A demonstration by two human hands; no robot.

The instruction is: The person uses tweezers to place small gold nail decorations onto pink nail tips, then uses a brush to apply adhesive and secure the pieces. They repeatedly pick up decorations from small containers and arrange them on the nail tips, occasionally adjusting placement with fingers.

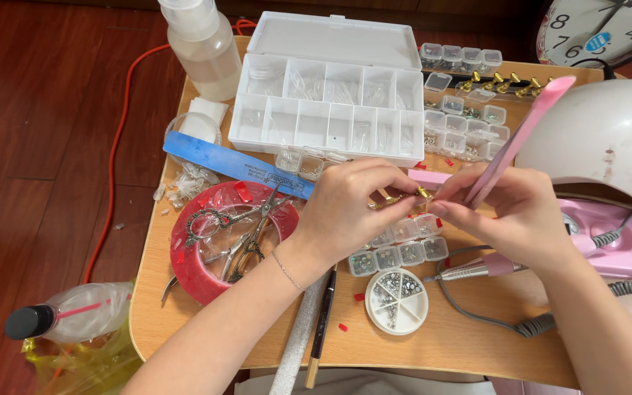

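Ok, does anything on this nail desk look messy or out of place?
Yes. Small red scraps lie loose on the wooden table, and clear broken bits are scattered at its left edge beside the blue file.

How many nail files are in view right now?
2. A long blue nail file lies flat on the table, left of centre; a slim pink nail file is held in the right hand. Others may be hidden.
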